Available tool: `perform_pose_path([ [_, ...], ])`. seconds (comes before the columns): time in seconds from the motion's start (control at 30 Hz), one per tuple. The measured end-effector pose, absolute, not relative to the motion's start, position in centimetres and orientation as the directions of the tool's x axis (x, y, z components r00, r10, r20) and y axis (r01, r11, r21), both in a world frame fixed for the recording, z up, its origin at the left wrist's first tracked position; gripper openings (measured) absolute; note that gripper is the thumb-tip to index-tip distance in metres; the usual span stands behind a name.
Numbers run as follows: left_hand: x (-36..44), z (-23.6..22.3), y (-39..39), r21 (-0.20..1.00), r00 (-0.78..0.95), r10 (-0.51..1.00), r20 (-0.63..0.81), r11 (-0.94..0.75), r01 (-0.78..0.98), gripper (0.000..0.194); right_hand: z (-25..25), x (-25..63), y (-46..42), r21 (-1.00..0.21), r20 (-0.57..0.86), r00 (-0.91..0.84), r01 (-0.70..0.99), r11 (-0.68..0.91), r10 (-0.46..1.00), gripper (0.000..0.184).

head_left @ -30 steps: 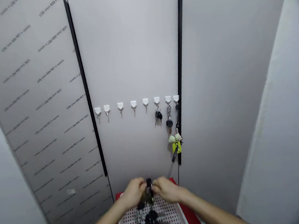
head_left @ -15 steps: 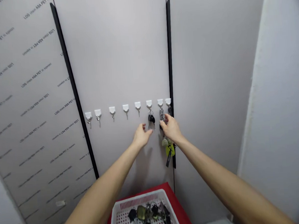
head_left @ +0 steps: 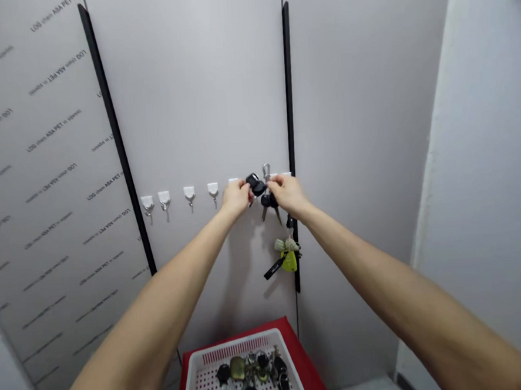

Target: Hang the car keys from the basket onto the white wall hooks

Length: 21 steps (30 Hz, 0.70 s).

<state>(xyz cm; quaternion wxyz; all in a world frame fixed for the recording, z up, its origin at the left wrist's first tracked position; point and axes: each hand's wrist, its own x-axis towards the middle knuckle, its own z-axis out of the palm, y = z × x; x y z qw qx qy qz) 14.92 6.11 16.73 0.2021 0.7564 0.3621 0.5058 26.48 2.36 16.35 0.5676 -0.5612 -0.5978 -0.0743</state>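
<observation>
My left hand [head_left: 235, 198] is closed on a bunch of black-headed keys [head_left: 253, 182], raised in front of the row of white wall hooks [head_left: 189, 193]. Close beside it, my right hand [head_left: 287, 192] pinches a second key bunch [head_left: 270, 202], whose silver carabiner clip [head_left: 266, 170] sticks up above the fingers and whose blades dangle below. The two bunches overlap, and I cannot tell whether they touch. Below my right hand hangs another set of keys with a yellow-green fob [head_left: 289, 261] and a black strap tag [head_left: 273, 269]. My hands cover the right-hand hooks in part.
A white perforated basket [head_left: 234, 344] with several key bunches in it stands below on a red surface [head_left: 303, 357]. Long black handles [head_left: 288, 93] run down the pale cabinet doors [head_left: 192, 93]. A white wall is at the right.
Both hands have moved up. A key bunch that hung from a hook is now in my left hand, and the carabiner bunch is lifted in my right. The view has shifted slightly.
</observation>
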Motion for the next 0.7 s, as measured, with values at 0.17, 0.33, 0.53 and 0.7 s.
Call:
perform_pose_path([
  [0.17,12.8,12.9,5.5,0.557,0.330,0.740,0.586,-0.664,0.498,0.018,10.0,22.9,0.2,-0.512,0.580,-0.053,0.753,0.414,0.813,0.014],
  [0.33,14.0,15.2,6.8,0.612,0.313,0.773,0.552,-0.630,0.477,0.019,6.5,22.7,-0.2,-0.563,0.507,-0.006,0.754,0.337,0.862,0.015],
  [0.53,16.4,19.2,7.3,0.723,0.188,0.793,0.580,-0.607,0.329,0.018,4.8,24.1,-0.1,-0.632,0.437,-0.032,0.700,0.332,0.899,0.016],
  [0.7,14.6,14.7,4.9,0.691,0.378,0.708,0.597,-0.693,0.206,0.017,-2.4,22.2,-1.7,-0.688,0.250,-0.153,0.667,0.287,0.956,0.014],
])
